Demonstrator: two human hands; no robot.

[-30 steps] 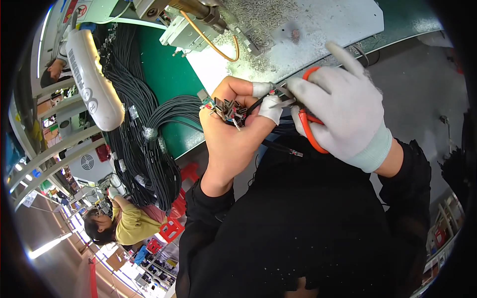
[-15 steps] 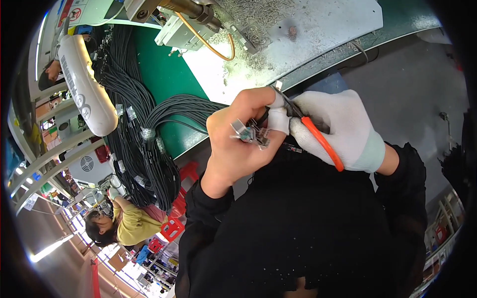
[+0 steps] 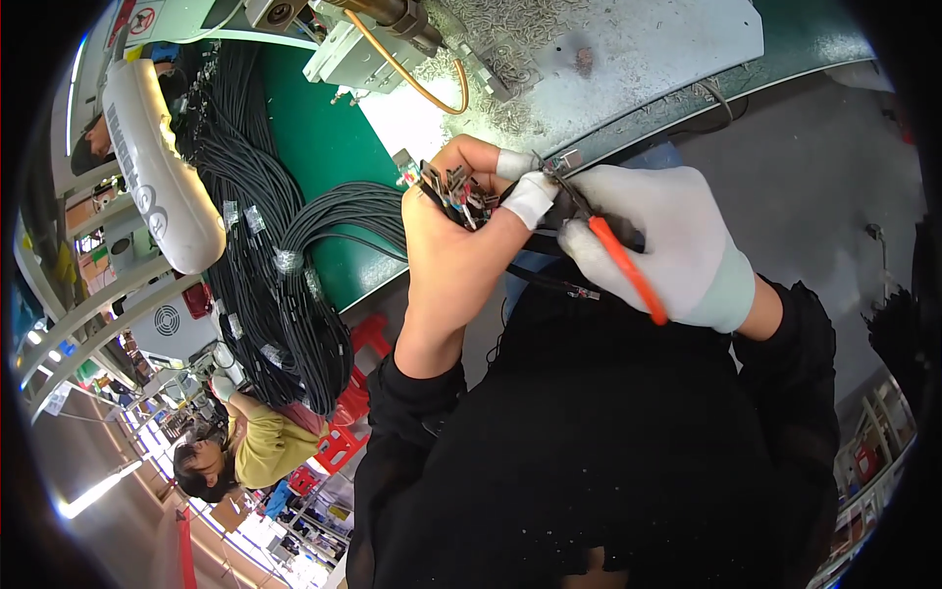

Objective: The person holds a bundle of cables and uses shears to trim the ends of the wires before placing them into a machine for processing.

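My left hand [image 3: 444, 265], bare except for white coverings on the thumb and forefinger, is closed around several black cable ends with metal connectors [image 3: 459, 194]. The connectors poke out above the palm in different directions. In a white glove, my right hand [image 3: 677, 231] grips pliers with orange-red handles [image 3: 628, 267]. Their dark jaws meet the left fingertips, where a single metal connector [image 3: 566, 161] sticks out. Whether the jaws are closed on it, I cannot tell. One more cable end [image 3: 583, 294] hangs below the right hand.
Thick bundles of black cable [image 3: 285, 294] drape over the green bench [image 3: 304, 128] on the left. A machine [image 3: 368, 59] stands on a pale plate [image 3: 638, 69] strewn with small metal bits. A white lamp [image 3: 162, 187] hangs at left; a person in yellow [image 3: 265, 447] works beyond.
My left hand has turned and its fingers have loosened outward, so the connectors now stand higher and further left. A connector shows more plainly by the plier jaws. The right hand has shifted slightly left.
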